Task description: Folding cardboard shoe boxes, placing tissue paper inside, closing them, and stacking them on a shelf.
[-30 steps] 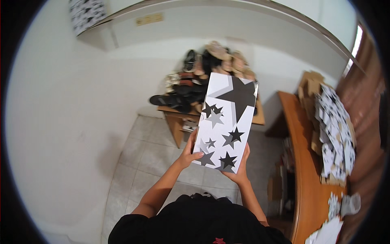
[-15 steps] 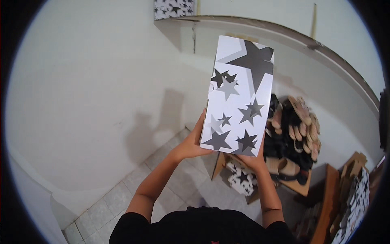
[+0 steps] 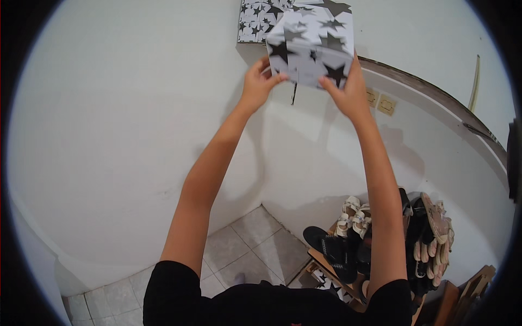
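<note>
Raised at the top of the view is a white box (image 3: 311, 41) printed with black and grey stars, held between both hands. My left hand (image 3: 258, 82) grips its lower left corner, thumb on the near end face. My right hand (image 3: 348, 89) holds the lower right corner, the thumb also on that face. The fingers beneath and behind the box are partly hidden. Just left of it, star-printed boxes (image 3: 253, 22) sit stacked at the end of a wall shelf (image 3: 413, 76). The held box is level with the shelf and covers part of it; I cannot tell whether they touch.
Below on the right, sandals and shoes (image 3: 340, 252) crowd a wooden stand (image 3: 321, 263), with another star-printed piece (image 3: 329, 285) beneath. Wooden boards (image 3: 467, 296) lean at the far right. Two wall switches (image 3: 386, 104) sit under the shelf. Grey tiles (image 3: 255, 250) cover the floor.
Both arms have stretched up and forward, carrying the box from chest level to shelf height. Its near end face now shows. The view has shifted, bringing more of the stacked boxes into sight.
</note>
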The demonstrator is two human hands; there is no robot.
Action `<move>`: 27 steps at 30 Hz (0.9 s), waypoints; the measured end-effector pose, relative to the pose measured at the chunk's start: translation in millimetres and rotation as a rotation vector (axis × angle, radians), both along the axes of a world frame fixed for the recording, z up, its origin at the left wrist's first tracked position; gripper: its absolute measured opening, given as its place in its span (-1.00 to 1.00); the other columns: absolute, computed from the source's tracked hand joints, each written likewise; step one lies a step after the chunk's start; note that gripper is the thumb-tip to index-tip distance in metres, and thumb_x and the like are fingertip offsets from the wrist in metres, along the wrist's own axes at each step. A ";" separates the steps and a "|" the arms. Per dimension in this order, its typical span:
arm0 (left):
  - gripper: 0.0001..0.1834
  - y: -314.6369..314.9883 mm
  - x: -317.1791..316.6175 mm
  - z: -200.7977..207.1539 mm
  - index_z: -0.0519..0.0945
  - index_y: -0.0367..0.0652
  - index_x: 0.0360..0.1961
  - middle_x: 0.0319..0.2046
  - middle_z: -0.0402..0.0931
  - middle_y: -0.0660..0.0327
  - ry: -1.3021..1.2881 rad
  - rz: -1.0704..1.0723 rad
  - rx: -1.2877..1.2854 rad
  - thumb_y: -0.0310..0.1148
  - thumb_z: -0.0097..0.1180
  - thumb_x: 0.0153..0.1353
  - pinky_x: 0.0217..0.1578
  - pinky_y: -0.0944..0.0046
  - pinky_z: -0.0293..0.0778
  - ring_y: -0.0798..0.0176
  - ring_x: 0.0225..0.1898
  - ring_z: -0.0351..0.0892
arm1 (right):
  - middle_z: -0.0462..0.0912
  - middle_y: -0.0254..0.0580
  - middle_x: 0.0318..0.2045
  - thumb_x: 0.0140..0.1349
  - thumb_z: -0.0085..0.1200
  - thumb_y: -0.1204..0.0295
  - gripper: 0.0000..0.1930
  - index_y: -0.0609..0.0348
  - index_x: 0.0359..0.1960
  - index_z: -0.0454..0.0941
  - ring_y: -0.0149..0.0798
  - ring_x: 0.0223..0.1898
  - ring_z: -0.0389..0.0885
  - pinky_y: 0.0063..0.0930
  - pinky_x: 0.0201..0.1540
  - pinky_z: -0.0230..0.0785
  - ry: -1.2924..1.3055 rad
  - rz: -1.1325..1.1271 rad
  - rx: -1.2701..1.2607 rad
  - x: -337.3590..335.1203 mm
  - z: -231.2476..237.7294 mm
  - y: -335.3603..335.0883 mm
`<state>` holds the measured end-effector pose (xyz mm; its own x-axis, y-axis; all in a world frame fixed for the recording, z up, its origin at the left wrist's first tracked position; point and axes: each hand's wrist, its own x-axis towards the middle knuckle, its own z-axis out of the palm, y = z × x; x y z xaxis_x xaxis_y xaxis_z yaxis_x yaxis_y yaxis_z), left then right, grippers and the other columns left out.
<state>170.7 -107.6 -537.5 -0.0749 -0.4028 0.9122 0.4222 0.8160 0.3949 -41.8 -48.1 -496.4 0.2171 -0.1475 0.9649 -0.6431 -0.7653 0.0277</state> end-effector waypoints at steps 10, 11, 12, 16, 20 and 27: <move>-0.49 -200.7 36.3 64.6 0.29 -0.28 0.09 -0.11 0.45 0.25 0.030 0.056 0.111 -0.27 0.10 0.17 -0.07 0.37 0.37 0.40 -0.11 0.41 | 0.44 0.31 -0.08 0.01 -0.06 -0.13 0.01 0.61 0.19 -0.12 0.07 0.05 0.39 0.30 0.19 -0.39 0.029 -0.552 0.082 64.1 67.8 -171.5; -0.49 -215.0 41.3 71.2 0.31 -0.30 0.08 -0.13 0.46 0.24 -0.023 0.105 0.131 -0.26 0.11 0.17 -0.09 0.37 0.38 0.39 -0.13 0.43 | 0.48 0.30 -0.12 0.02 -0.07 -0.14 0.00 0.63 0.17 -0.09 0.08 0.03 0.42 0.29 0.20 -0.41 0.033 -0.566 0.133 69.2 73.2 -180.9; -0.50 -229.0 45.7 76.7 0.33 -0.31 0.06 -0.15 0.48 0.23 -0.076 0.153 0.152 -0.26 0.11 0.17 -0.12 0.38 0.38 0.39 -0.14 0.44 | 0.51 0.28 -0.17 0.02 -0.08 -0.14 -0.01 0.64 0.15 -0.06 0.08 0.00 0.45 0.28 0.20 -0.43 0.037 -0.580 0.185 74.6 78.3 -190.3; -0.51 -279.5 54.1 89.0 0.43 -0.27 -0.01 -0.21 0.51 0.25 0.057 0.192 -0.092 -0.16 0.15 0.12 -0.24 0.43 0.38 0.44 -0.21 0.43 | 0.55 0.24 -0.21 0.04 -0.10 -0.15 -0.05 0.65 0.10 0.02 0.09 -0.02 0.47 0.28 0.20 -0.45 0.017 -0.667 0.349 94.0 96.6 -226.0; -0.49 -323.5 59.0 92.0 0.47 -0.22 -0.04 -0.18 0.52 0.16 0.053 0.471 0.034 -0.11 0.19 0.06 -0.15 0.33 0.34 0.32 -0.19 0.45 | 0.53 0.22 -0.17 0.04 -0.10 -0.15 -0.09 0.63 0.05 0.10 0.05 0.00 0.46 0.28 0.20 -0.43 0.075 -0.813 0.430 106.3 109.9 -258.9; -0.60 -348.7 56.0 87.1 0.52 0.23 -0.09 -0.05 0.34 0.18 0.038 0.991 0.176 -0.09 0.19 -0.01 0.12 0.01 0.01 0.06 0.11 0.11 | 0.32 0.07 0.11 0.02 -0.08 -0.16 -0.13 0.44 0.12 0.17 0.01 0.15 0.30 0.23 0.20 -0.28 0.095 -0.896 0.587 114.1 118.2 -291.6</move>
